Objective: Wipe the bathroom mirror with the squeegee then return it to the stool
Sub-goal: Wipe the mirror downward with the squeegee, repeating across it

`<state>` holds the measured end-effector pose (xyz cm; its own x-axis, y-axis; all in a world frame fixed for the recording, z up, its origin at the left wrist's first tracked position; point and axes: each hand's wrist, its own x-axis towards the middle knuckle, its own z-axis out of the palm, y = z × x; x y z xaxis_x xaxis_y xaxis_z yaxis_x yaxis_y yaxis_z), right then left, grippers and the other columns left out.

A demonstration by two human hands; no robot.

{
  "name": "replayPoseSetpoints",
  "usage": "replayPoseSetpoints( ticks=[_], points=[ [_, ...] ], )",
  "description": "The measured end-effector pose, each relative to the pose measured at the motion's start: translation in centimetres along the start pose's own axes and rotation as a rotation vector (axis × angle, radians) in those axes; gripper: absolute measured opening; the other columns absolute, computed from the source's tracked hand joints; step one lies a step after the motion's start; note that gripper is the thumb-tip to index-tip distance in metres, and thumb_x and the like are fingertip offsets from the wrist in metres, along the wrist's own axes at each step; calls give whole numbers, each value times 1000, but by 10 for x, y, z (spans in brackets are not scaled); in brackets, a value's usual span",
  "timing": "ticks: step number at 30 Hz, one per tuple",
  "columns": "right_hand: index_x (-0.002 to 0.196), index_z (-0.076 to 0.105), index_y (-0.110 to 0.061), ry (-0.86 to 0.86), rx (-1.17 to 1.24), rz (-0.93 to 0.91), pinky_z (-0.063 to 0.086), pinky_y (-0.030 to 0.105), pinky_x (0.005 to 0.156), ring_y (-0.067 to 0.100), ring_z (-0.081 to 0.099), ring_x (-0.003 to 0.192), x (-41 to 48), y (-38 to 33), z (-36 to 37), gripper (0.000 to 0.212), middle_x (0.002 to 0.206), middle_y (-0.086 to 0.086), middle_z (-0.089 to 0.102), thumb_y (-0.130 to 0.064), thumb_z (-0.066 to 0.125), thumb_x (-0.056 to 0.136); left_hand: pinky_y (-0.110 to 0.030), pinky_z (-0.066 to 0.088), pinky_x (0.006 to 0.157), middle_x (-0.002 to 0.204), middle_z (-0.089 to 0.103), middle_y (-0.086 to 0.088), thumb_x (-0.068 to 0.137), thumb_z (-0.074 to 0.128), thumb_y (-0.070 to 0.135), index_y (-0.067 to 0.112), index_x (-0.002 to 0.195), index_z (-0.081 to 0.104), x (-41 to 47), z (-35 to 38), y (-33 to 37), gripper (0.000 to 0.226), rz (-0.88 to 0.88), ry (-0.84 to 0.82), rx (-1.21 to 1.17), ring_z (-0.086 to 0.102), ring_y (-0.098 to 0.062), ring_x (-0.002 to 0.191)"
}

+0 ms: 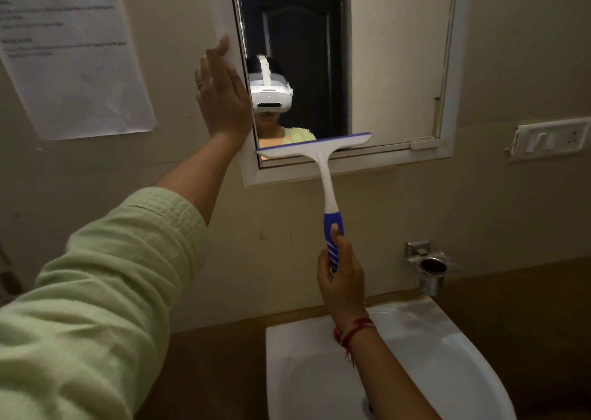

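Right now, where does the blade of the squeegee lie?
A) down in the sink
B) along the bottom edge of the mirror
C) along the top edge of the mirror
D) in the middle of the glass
B: the blade of the squeegee lies across the bottom of the mirror, just above the lower frame, and the right hand grips its blue handle.

Beige wall [511,51] with framed mirror [393,67]

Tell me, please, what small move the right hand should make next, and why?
Probably raise the squeegee toward the upper right of the mirror for a downward stroke: its blade sits at the bottom edge, covering only the left part.
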<state>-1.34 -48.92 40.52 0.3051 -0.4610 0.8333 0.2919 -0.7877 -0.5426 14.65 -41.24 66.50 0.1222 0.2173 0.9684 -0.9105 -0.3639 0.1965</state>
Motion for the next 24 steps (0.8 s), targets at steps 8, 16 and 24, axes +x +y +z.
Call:
replayPoseSetpoints(
  ticks=[8, 16, 24],
  points=[
    [130, 32, -23, 3, -16, 31, 40, 9, 60, 8, 51, 65, -8, 6, -2, 53, 85, 11, 61, -8, 54, 84, -15, 21, 100, 128, 56, -3, 97, 31, 8, 3, 127, 49, -1, -4, 5, 35, -11, -32, 33, 52, -20, 116],
    [131, 32, -27, -40, 24, 25, 42, 10, 63, 2, 51, 73, -10, 4, -13, 52, 98, 6, 59, -9, 54, 88, -23, 24, 103, 130, 55, -2, 97, 29, 9, 4, 129, 47, 1, -5, 7, 37, -30, -60, 54, 51, -20, 117],
    [131, 31, -40, 182, 299, -74, 48, 14, 49, 6, 57, 60, 82, -39, -41, 46, 97, -30, 54, -20, 49, 93, -32, 33, 95, 124, 58, -12, 95, 34, 6, 2, 125, 51, 2, -1, 2, 34, 19, -29, 45, 54, -31, 108]
  ],
)
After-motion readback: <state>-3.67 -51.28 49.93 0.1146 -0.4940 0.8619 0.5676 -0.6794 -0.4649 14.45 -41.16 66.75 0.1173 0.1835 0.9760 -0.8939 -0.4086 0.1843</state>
